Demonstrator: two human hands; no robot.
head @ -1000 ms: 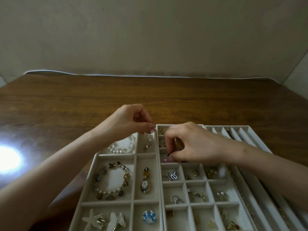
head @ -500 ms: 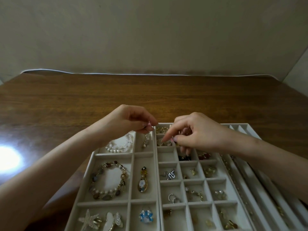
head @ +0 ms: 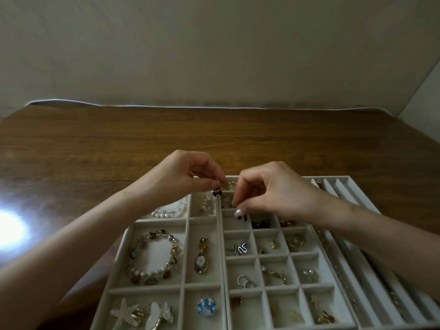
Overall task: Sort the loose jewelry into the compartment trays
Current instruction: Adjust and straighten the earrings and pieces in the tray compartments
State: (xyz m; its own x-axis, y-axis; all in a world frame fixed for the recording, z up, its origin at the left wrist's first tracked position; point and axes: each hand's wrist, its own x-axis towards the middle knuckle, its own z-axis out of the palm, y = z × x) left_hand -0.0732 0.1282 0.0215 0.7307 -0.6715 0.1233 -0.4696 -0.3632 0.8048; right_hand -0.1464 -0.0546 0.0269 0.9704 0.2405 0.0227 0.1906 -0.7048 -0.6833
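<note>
left hand (head: pixel 188 177) pinches pink-dark piece (head: pixel 217 192) | right hand (head: pixel 273 191) pinches black piece (head: pixel 242 217), frame centre | risk: weak pinch, a piece drops into wrong cell of tray (head: pixel 273 255)

The table (head: pixel 100 144) is brown wood, smooth and shiny, with a bright glare near its left edge. The trays (head: pixel 187 234) look soft and matt, like pale cloth. Near the trays' left edge, the bracelet (head: pixel 152 257) has shiny pearls and gold metal. The little snake (head: pixel 240 249) is shiny silver metal.
</note>
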